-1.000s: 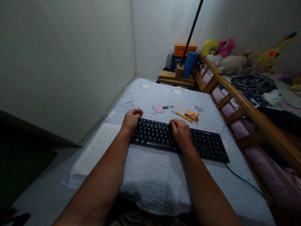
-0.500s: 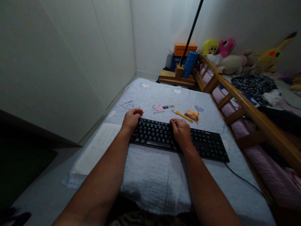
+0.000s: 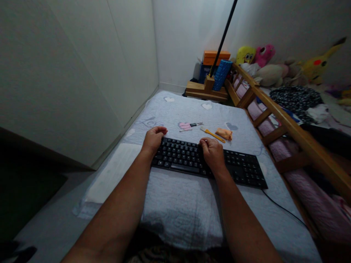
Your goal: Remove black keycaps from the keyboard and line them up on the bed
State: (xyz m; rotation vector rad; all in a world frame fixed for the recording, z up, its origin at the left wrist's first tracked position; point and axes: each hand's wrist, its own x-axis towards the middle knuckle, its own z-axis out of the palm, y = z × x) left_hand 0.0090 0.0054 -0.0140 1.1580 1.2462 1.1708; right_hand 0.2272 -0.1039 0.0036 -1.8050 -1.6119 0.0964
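A black keyboard lies flat on the pale blue quilted cover, its right end angled toward me. Beside its far left corner rests my left hand, fingers loosely curved and apart from the thumb, with nothing visible in them. My right hand is over the keyboard's far edge, right of the middle. Its thumb and fingers are pinched together on something small and thin that I cannot make out. Behind the keyboard lie a black-handled metal tool, a thin white stick, a yellow brush and a folded orange cloth.
A white sheet lies left of the keyboard. The keyboard's cable runs off to the right. A wooden bed rail borders the right side, a pale cabinet the left. A wooden stand with a pole is at the back.
My right hand has shifted slightly to the right along the keyboard, still pinched. The left hand and the keyboard look unmoved.
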